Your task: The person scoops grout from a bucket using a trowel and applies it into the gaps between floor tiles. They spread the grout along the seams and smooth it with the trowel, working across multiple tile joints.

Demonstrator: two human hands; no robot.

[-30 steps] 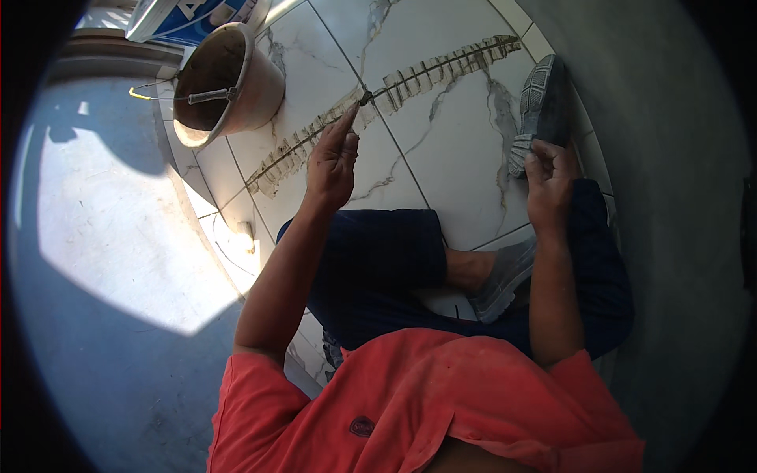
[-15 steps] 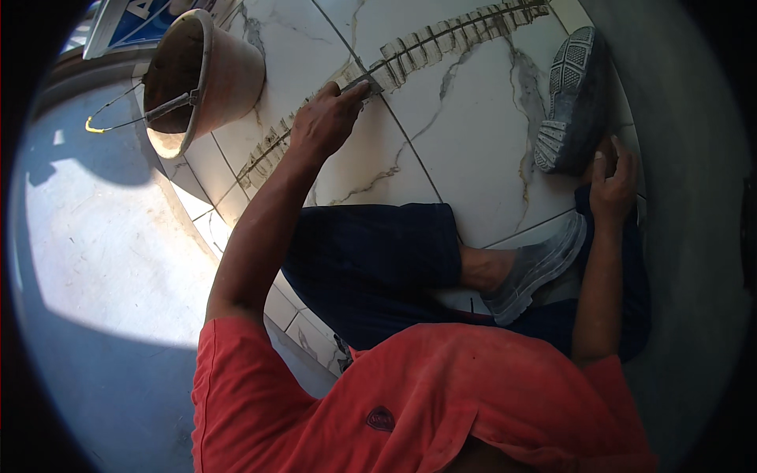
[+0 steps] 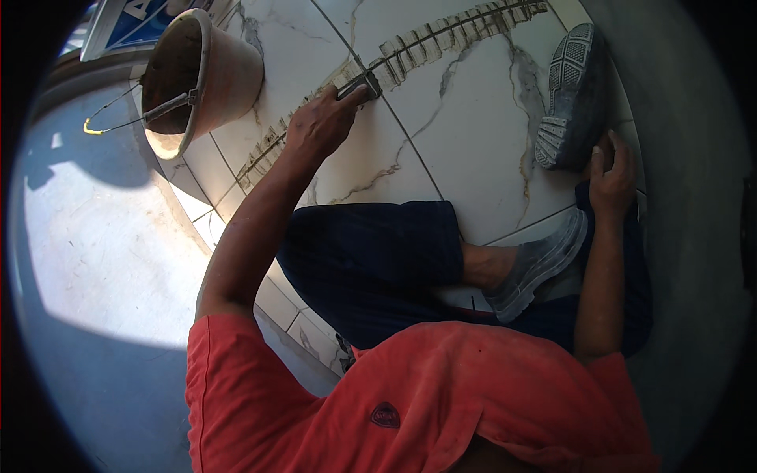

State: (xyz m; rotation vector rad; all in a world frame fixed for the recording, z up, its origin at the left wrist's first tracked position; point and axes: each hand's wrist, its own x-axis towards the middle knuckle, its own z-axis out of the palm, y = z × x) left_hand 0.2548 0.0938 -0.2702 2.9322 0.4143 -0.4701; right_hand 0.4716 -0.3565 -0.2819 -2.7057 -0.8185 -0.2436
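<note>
My left hand is closed on a small dark flat scraper, its edge at a crossing of tile joints. Beneath it, a long joint running across the marbled white tiles is filled with dark grout, with short ridged grey smears along both sides. My right hand holds nothing; it rests by my ankle, just behind the upturned sole of one dark shoe, thumb and fingers apart. My fingers hide part of the scraper.
A dirty plastic bucket with a wire handle lies tipped, its mouth facing left. Behind it stands a blue and white printed package. My crossed legs in dark trousers and my other grey shoe occupy the near tiles.
My left hand has drawn back slightly toward the near left, and the scraper has tilted so its dark face shows. My right hand stays almost still by the shoe.
</note>
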